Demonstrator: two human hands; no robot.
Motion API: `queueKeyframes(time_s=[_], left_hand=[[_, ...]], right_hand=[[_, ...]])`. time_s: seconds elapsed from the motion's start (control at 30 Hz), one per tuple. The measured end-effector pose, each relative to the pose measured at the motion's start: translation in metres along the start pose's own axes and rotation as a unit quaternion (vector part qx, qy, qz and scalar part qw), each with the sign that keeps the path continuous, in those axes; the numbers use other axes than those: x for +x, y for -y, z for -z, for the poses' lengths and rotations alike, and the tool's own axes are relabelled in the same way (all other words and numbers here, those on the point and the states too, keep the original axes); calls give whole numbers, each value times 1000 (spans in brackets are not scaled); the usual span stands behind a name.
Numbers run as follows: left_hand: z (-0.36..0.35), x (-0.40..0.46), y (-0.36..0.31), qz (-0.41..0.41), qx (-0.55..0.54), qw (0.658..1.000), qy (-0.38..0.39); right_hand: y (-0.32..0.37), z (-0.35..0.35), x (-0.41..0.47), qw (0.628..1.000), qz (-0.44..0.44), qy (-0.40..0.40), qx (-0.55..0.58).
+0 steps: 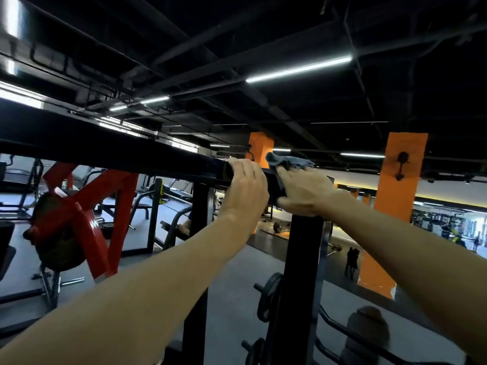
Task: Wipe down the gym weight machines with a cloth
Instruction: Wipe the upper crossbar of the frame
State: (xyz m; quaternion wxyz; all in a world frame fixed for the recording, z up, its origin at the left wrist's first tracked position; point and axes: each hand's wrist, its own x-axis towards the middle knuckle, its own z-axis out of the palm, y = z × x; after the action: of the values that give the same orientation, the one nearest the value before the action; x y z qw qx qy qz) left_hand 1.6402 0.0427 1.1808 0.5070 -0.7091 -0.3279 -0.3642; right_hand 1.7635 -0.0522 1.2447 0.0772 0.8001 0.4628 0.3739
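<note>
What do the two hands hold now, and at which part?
The right hand presses a grey cloth onto the black top beam; cloth bunches above its fingers. The left hand grips that beam.

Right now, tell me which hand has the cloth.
The right hand holds the blue-grey cloth against the end of the black top beam. The left hand only grips the beam, bare.

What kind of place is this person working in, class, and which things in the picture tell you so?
Most likely a commercial gym: weight plates hang on the black rack, a loaded barbell lies on the floor, and a red plate-loaded machine stands at left.
</note>
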Motion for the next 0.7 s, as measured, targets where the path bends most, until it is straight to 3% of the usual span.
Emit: queueKeyframes(time_s=[0.2, 0.33, 0.47, 0.57, 0.7], left_hand=[[0, -5, 2, -22, 19, 999, -30], [-11, -10, 3, -66, 53, 993, -81], [-41, -29, 7, -84, 143, 966, -199], [-59, -32, 12, -89, 198, 952, -215], [-62, -28, -5, -77, 182, 959, -205]], right_hand=[[-15, -40, -78, 987, 74, -104, -97], [-27, -43, -77, 981, 117, -108, -115], [-31, -38, -71, 972, 155, -98, -150], [-12, -35, -57, 965, 173, -88, -176], [19, -43, -40, 963, 136, -90, -215]])
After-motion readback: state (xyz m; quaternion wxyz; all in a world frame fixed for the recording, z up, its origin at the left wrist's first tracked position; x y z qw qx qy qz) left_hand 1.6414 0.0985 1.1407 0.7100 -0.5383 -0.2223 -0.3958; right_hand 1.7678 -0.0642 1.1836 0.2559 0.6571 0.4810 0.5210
